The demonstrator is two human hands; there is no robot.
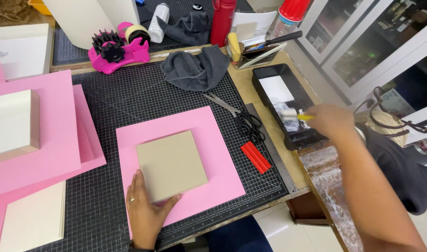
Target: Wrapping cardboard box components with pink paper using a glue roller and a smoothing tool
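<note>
Black gridded cutting mat (143,93) covers the wooden surface (250,84). Nearest, the left hand (145,210) lies flat with fingers (139,182) spread narrow, pressing the near edge of a tan cardboard square (172,164) that sits on a pink paper sheet (208,135). Just beside the sheet lie a red utility knife (256,157) and scissors (243,119). Farther right, the right hand (331,120) grips a small paint roller (290,114) over a black tray (269,74). A pink tape dispenser (120,49) stands at the back.

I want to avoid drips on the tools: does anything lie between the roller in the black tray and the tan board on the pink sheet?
Yes. The scissors and a red cutter lie on the mat between the black tray and the tan board.
</note>
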